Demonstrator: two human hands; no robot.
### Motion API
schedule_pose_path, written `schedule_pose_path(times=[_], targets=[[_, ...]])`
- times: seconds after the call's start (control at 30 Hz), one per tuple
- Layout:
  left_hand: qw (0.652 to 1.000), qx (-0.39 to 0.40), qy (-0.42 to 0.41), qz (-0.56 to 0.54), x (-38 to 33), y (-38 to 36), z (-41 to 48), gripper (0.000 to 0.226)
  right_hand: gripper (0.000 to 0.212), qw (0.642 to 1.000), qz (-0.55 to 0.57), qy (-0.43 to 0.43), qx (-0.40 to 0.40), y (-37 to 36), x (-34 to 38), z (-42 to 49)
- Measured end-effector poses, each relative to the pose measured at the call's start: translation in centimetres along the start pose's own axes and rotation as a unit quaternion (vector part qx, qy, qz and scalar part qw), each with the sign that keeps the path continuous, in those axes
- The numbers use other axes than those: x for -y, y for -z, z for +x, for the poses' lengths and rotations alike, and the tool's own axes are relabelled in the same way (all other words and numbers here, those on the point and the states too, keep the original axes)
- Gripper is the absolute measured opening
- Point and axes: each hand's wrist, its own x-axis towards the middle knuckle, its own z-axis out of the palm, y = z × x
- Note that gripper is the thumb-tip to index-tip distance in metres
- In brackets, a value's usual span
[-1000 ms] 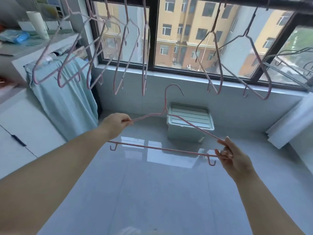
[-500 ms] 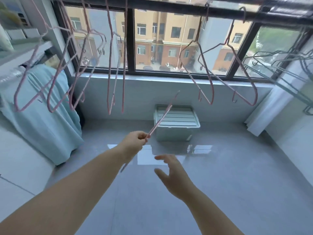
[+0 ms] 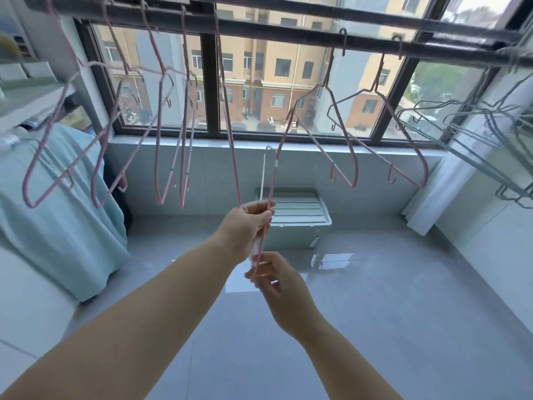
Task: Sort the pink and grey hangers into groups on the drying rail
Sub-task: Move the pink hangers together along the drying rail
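Your left hand [image 3: 248, 223] and right hand [image 3: 274, 280] both pinch one pink hanger [image 3: 272, 180], held edge-on below the rail [image 3: 288, 39], between the two hung pink groups.

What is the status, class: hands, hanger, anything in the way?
Left hand and right hand both grip pink hanger, edge-on, below rail. Hung pink hangers crowd either side.
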Motion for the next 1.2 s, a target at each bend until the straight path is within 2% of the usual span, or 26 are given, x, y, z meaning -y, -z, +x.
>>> schedule_pose_path(times=[0.17, 0.3, 0.47, 0.63, 0.8, 0.93, 1.0, 1.07, 1.13, 1.2], targets=[[0.999, 0.037, -0.034, -0.010, -2.8, -1.2, -1.0, 0.028, 0.018, 0.996, -0.043, 0.068, -0.026, 2.2, 1.5, 0.7], [0.991, 0.056, -0.114, 0.051, -5.5, -2.3, -1.8, 0.042, 0.023, 0.993, -0.045, 0.102, -0.047, 3.7, 3.2, 2.2], [0.975, 0.057, -0.199, 0.086, -9.3, -2.3, -1.7, 0.046, 0.030, 0.986, -0.044, 0.145, -0.068, 4.9, 5.6, 4.6], [0.972, 0.032, -0.201, 0.112, -12.0, -1.8, 0.0, 0.045, 0.037, 0.981, -0.035, 0.166, -0.095, 4.6, 7.4, 7.6], [0.976, 0.026, -0.187, 0.107, -11.4, -0.8, 1.3, 0.044, 0.046, 0.982, -0.014, 0.158, -0.103, 3.2, 6.8, 8.3], [0.979, 0.005, -0.174, 0.108, -10.0, -0.2, 1.9, 0.046, 0.042, 0.985, -0.019, 0.140, -0.101, 2.4, 6.0, 8.0], [0.979, -0.001, -0.171, 0.108, -9.5, 0.0, 1.9, 0.047, 0.035, 0.988, -0.026, 0.124, -0.087, 2.3, 5.9, 7.8], [0.977, -0.012, -0.175, 0.124, -9.1, 0.1, 1.7, 0.051, 0.037, 0.991, -0.060, 0.114, -0.045, 2.7, 6.1, 7.2], [0.951, -0.056, -0.215, 0.217, -8.8, -0.1, 1.4, 0.060, 0.046, 0.980, -0.137, 0.136, -0.045, 3.7, 6.4, 6.2], [0.896, -0.106, -0.318, 0.292, -8.7, -1.0, 0.8, 0.061, 0.046, 0.944, -0.185, 0.212, -0.172, 5.9, 7.1, 5.5]])
